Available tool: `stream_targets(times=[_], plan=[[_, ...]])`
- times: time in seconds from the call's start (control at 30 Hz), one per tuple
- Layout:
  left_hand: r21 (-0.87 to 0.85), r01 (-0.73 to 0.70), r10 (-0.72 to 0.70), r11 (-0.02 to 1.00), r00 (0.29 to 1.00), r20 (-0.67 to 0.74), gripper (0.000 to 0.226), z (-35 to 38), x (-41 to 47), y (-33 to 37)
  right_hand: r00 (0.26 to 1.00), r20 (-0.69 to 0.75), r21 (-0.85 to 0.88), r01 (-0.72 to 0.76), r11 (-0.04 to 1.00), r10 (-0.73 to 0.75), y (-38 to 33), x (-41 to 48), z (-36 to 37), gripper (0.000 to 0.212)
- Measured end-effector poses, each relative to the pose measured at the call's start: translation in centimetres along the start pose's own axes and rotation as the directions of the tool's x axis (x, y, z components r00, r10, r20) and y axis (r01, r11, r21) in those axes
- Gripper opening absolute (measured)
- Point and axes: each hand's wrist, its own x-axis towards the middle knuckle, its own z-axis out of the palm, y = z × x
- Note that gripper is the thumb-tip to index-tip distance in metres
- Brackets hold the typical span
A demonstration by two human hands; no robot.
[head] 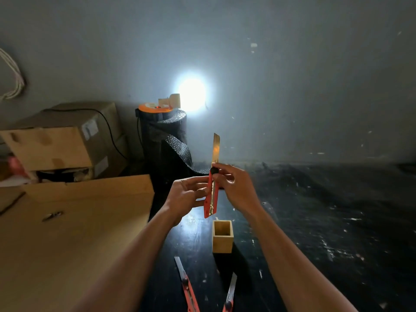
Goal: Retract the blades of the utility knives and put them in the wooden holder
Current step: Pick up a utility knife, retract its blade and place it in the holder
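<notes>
I hold a red utility knife upright at mid-frame, its long blade sticking out upward. My left hand grips the red handle from the left. My right hand holds it from the right, thumb on the black slider at the handle's top. Just below stands the square wooden holder, nothing visible inside. Two more red knives lie on the dark floor near the bottom edge, blades out: one on the left, one on the right.
A large cardboard sheet lies at the left, with stacked boxes behind it. A black roll of mat with an orange-topped lamp stands against the wall. The dark floor is speckled with white bits.
</notes>
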Motion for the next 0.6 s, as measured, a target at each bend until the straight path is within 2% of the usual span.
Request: stream_targets(times=[0.37, 0.6], plan=[[-0.164, 0.043, -0.050, 0.985, 0.998, -0.040, 0.035, -1.6, 3.7, 0.9, 0.998, 0.064, 0.049, 0.012, 0.999, -0.015, 0.9, 2.0, 1.2, 0.021], [-0.165, 0.130, -0.133, 0.978, 0.991, -0.010, 0.036, -1.4, 4.3, 0.0, 0.995, 0.096, 0.075, -0.022, 0.997, 0.015, 2.6, 0.9, 1.0, 0.025]])
